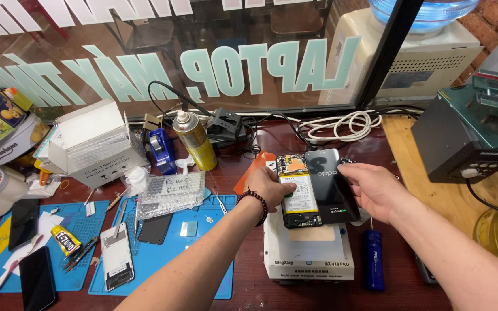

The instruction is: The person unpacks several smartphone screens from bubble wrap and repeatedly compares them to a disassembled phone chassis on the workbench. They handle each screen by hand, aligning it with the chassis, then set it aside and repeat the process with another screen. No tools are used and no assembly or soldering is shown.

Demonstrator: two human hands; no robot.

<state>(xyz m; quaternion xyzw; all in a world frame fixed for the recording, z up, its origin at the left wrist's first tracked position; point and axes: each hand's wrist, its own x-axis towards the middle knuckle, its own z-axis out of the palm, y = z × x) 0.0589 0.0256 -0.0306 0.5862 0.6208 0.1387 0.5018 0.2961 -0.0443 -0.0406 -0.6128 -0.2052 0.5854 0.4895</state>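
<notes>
1. An opened phone [298, 193] — battery and circuit board exposed — is held over a white heating-pad box [308, 253] that rests on the dark wooden table [249, 296].
2. The left hand [270, 185] is curled against the phone's left edge, fingers wrapped under it; a dark bead bracelet [255, 205] is worn at the wrist.
3. The right hand [373, 190] is closed on a glossy black back cover [331, 184], thumb on top near its upper right corner, fingers beneath. The cover is seen tilted up beside the phone, touching it along the phone's right edge.
4. Just right of the white box, a blue-handled tool [374, 260] is lying on the table.
5. Left of the box, a blue work mat [171, 259] is spread — on it a second opened phone [116, 256], a dark screen panel [154, 228] and a bubble-wrap pouch [171, 194].
6. Behind the mat, well left of the held phone, a yellow spray can [194, 140] is standing upright beside a blue tape dispenser [162, 151].
7. Far left of the box, a yellow glue tube [65, 239] and tweezers [80, 253] are noted on another blue mat.
</notes>
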